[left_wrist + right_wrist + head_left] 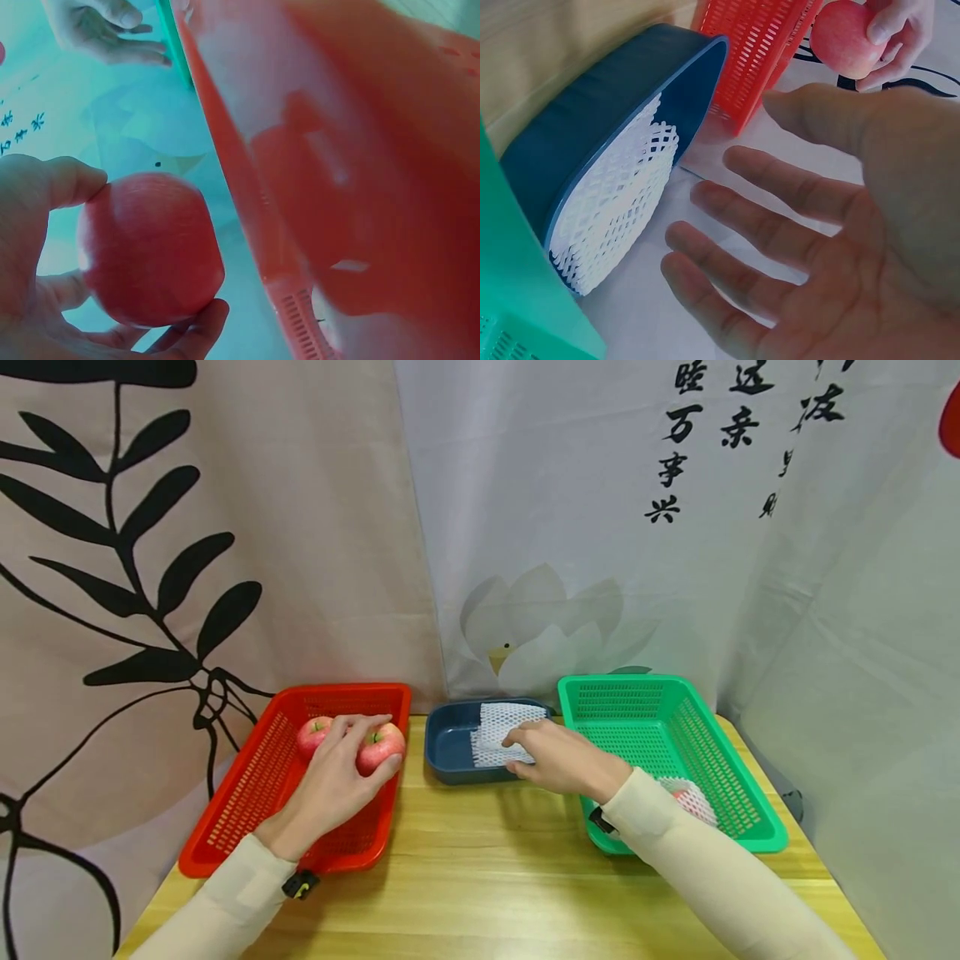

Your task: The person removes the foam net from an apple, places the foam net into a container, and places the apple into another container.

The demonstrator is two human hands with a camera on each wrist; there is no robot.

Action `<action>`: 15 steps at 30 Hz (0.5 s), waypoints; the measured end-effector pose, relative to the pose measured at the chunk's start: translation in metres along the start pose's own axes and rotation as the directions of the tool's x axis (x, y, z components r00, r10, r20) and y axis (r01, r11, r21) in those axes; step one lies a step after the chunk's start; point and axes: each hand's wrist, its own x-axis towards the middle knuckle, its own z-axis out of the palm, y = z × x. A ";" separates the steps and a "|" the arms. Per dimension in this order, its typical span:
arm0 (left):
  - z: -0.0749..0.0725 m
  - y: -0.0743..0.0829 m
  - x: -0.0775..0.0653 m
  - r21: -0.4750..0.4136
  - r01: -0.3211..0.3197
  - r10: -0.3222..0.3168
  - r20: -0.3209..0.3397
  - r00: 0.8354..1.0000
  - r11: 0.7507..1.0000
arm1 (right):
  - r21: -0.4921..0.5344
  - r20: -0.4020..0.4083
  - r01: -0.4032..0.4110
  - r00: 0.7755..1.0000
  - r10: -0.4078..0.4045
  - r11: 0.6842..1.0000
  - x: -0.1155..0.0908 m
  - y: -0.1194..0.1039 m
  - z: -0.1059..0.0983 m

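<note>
Over the right side of the red basket (225,802), my left hand (333,785) grips a red apple (382,747). In the left wrist view, thumb and fingers curl round the apple (154,251) from its side. A second apple (311,735) sits in the red basket, partly covered by my left hand. My right hand (566,758) hovers near the blue tray (453,739), fingers spread and slightly bent with nothing in them. White foam net sleeves (495,735) lie in that tray, also seen in the right wrist view as a white mesh sleeve (619,202).
To the right stands a green basket (708,735) holding an apple in a foam net (690,800), partly hidden by my right sleeve. All containers are on a wooden table (465,877). A printed cloth (330,527) hangs behind the table.
</note>
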 end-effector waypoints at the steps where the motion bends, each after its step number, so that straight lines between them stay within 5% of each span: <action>1: -0.001 0.000 0.000 0.002 -0.001 0.001 0.000 1.000 1.000 | 0.001 -0.005 0.000 1.000 0.000 1.000 -0.001 0.000 0.000; 15: -0.015 -0.009 0.010 0.036 0.034 -0.034 0.008 0.999 0.999 | 0.004 -0.070 0.014 0.997 -0.014 1.000 -0.024 0.010 -0.006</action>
